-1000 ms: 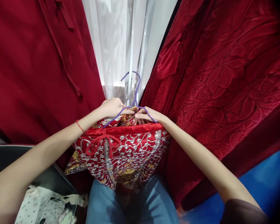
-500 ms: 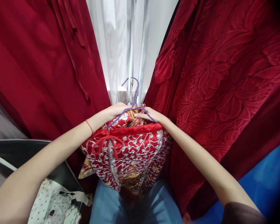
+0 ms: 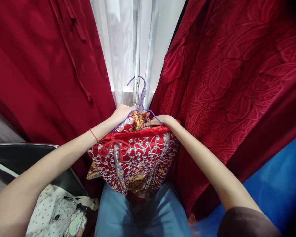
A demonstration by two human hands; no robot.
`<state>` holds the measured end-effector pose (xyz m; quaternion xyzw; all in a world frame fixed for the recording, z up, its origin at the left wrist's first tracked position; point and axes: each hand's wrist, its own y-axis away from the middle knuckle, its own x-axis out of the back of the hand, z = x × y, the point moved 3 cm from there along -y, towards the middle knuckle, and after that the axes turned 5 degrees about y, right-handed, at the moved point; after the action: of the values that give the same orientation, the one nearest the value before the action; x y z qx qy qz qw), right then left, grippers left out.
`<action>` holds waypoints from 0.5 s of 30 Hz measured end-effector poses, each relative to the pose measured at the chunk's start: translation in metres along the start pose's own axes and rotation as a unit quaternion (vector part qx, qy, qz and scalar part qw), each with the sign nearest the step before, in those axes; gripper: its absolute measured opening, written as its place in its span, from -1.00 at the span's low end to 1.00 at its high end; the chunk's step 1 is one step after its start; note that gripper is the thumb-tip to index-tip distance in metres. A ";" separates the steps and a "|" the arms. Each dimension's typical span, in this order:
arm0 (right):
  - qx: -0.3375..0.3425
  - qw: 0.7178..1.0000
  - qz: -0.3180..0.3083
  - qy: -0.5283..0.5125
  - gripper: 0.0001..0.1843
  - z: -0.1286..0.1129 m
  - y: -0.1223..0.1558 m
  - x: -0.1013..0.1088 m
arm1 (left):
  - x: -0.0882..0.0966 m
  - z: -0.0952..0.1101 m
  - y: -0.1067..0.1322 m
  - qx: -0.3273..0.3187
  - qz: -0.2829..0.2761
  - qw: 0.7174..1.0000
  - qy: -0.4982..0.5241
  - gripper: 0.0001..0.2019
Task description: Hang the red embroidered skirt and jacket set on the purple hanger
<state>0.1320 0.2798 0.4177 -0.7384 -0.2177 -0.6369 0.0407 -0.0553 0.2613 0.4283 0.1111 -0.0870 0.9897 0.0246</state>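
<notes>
A red garment (image 3: 143,151) with silver and gold embroidery hangs over my lap, its smooth red waistband level and a red cord tied in a bow (image 3: 114,143) at its left. Above the band rises a purple wire hanger (image 3: 142,90), hook up, its lower arms running down to the band. My left hand (image 3: 123,113) is closed at the hanger's left arm against the gathered cloth, fingertips hidden behind. On the other side, my right hand (image 3: 161,120) reaches under the hanger's right arm, fingers closed on the folded embroidered cloth behind the band and partly hidden.
Dark red cloth (image 3: 71,82) hangs at left, patterned red velvet (image 3: 224,75) at right. White sheer fabric (image 3: 122,49) and pale metal poles stand between them. A spotted white bag (image 3: 44,210) lies low left beside a black panel (image 3: 27,158). Blue material (image 3: 266,184) shows at right.
My right fingers have gone lower into the folded cloth, which looks less bunched between my hands. Hanger, garment and both hands sit slightly higher in view.
</notes>
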 end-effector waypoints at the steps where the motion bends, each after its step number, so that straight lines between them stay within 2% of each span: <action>1: -0.024 0.999 -0.021 0.009 -0.59 -0.001 0.002 -0.001 | 0.001 0.001 0.001 -0.008 0.001 1.000 -0.010 -0.54; 3: -0.073 0.996 -0.040 0.021 -0.68 -0.002 0.006 0.001 | 0.002 0.004 0.004 -0.031 0.000 0.999 -0.039 -0.50; 6: -0.089 0.993 0.058 0.042 -0.74 -0.002 0.009 0.013 | 0.010 0.014 0.011 -0.114 0.033 0.981 -0.151 -0.42; 7: -0.086 0.990 0.107 0.042 -0.73 -0.001 0.010 0.019 | 0.015 0.019 0.014 -0.159 0.053 0.964 -0.206 -0.40; 10: -0.065 0.970 0.234 0.002 -0.72 0.001 0.013 0.031 | 0.031 0.030 0.020 -0.289 0.094 0.889 -0.342 -0.40; 12: -0.039 0.963 0.256 -0.071 -0.72 0.001 0.014 0.031 | 0.044 0.033 0.017 -0.342 0.087 0.851 -0.390 -0.40; 15: 0.015 0.951 0.229 -0.208 -0.72 -0.001 0.013 0.022 | 0.065 0.035 0.000 -0.387 0.038 0.807 -0.445 -0.39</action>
<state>0.1377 0.2735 0.4421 -0.8840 -0.0559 -0.4392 0.1504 -0.1109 0.2568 0.4764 0.5174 -0.4684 0.7160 -0.0135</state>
